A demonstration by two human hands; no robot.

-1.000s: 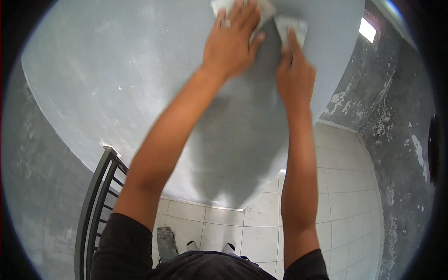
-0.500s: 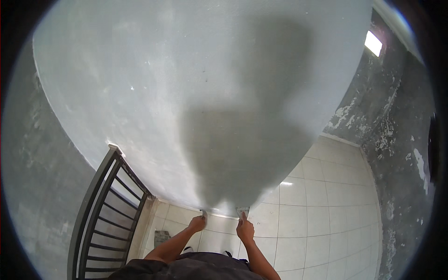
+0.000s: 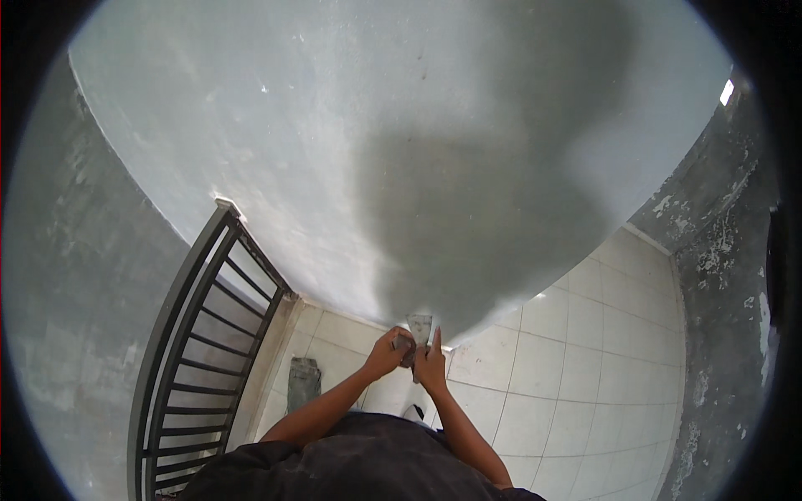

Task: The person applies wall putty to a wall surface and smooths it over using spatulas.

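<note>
My right hand (image 3: 430,368) is closed round a putty knife (image 3: 420,327), its flat, whitish-smeared blade pointing up toward the wall and one finger stretched along its side. Close against it, my left hand (image 3: 384,354) grips a small flat tool (image 3: 404,346) with grey and dark reddish-brown parts; its exact kind does not show. The two tools are side by side, and I cannot tell whether they touch. Both hands are in front of the lower part of a pale grey painted wall (image 3: 317,167), where my shadow falls.
A dark metal railing (image 3: 196,334) stands at the left, meeting the wall. Beside it on the white tiled floor (image 3: 551,367) lies a grey, crumpled-looking object (image 3: 304,382). At the right is a dark grey wall (image 3: 718,250) with peeling patches.
My hands were apart, each with its tool near the wall's foot; now they are together. The view has shifted, so the wall and railing appear farther right.
</note>
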